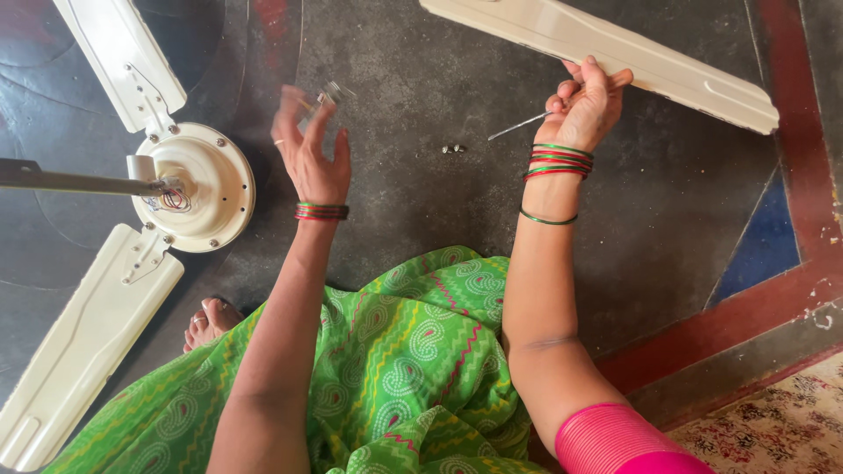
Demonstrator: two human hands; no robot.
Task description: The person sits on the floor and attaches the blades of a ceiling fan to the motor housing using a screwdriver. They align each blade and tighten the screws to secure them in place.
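Head view, looking down at a dark floor [413,61]. Person sits on it, green patterned cloth [395,351] over the lap, bare foot [209,321] poking out at left.

Left hand [312,145] raised above the floor, fingers half curled, pinching a small shiny metal part [332,92] at the fingertips. The part is blurred; can't tell what kind. Red and green bangles on that wrist, ring on one finger.

Right hand [587,107] closed around a thin screwdriver [527,123]; the shaft points left and slightly down, tip above the floor. The same hand's fingers touch the lower edge of a loose cream fan blade [615,48] that lies across the floor's top right, slanting down toward the right. More bangles on this wrist, pink sleeve at the upper arm.

Two small screws [453,148] lie on the floor between the hands, just left of the screwdriver tip, apart from both hands.

Left side of the floor: cream fan motor [206,184], round, with coloured wires showing at its hub and a dark rod [70,182] running off the left edge. Two blades are attached, one going to the top left [123,61], one to the bottom left [79,351].

Right part of the floor has red and blue painted bands [773,254]; patterned rug [781,430] in the bottom right corner.
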